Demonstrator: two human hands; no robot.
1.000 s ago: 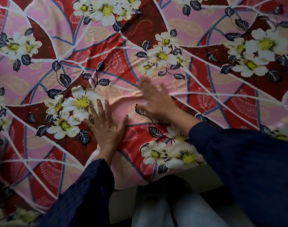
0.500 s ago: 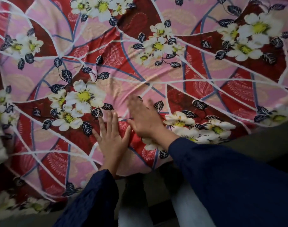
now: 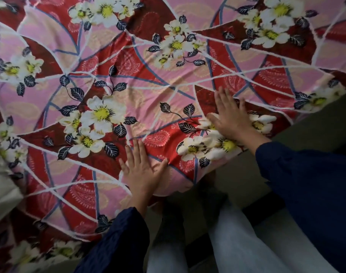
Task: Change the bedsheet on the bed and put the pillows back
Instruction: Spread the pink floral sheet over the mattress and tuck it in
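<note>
A red and pink bedsheet (image 3: 140, 79) with white flowers and dark leaves covers the bed and fills most of the view. It drapes over the near corner of the bed in front of me. My left hand (image 3: 142, 168) lies flat on the sheet near that corner, fingers straight and together. My right hand (image 3: 231, 117) presses flat on the sheet further right, close to the bed's right edge, fingers spread. Both arms wear dark blue sleeves. No pillows are in view.
A pale cloth or cushion (image 3: 0, 186) shows at the left edge. The dark floor (image 3: 316, 131) lies right of the bed. My legs in light trousers (image 3: 237, 243) stand against the bed's corner.
My right hand has slid rightward across the sheet, away from my left hand. The left hand has stayed near the corner. The view has shifted slightly.
</note>
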